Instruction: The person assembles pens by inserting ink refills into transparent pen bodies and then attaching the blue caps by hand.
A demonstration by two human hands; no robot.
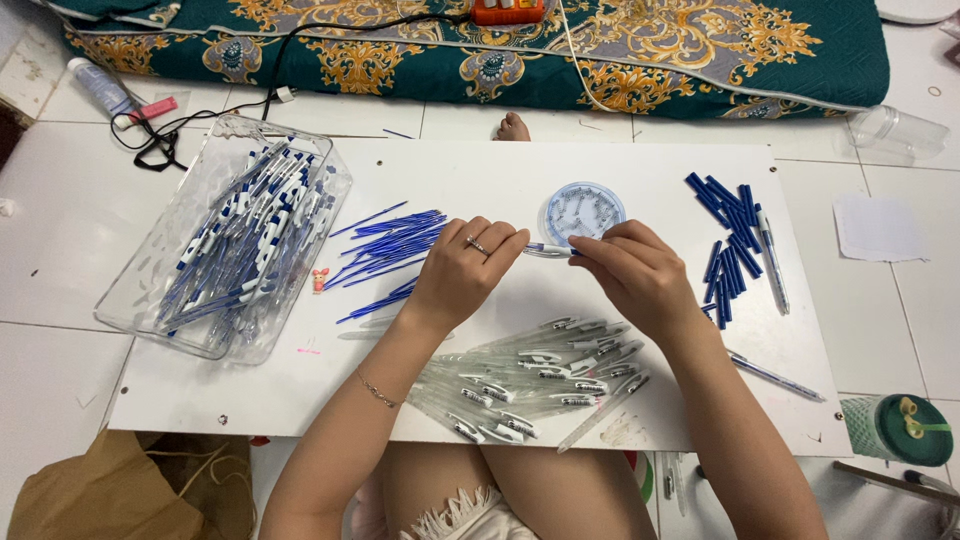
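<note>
Clear pen barrels (530,380) nearest; left hand (465,270), right hand (635,275) pinch pen (548,250)

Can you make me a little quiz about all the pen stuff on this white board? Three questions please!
1. True or false: the clear plastic tray of finished pens lies to the left of the left hand.
2. What do both hands hold between them? A) a pen barrel B) a spoon C) a ruler
3. Fill in: the loose blue caps lie to the ____ of the right hand.

Key
1. True.
2. A. The fingers of both hands pinch a clear pen barrel in front of the small round lid.
3. Right. The blue refills lie on the other side, and the empty clear barrels lie nearer the person.
</note>
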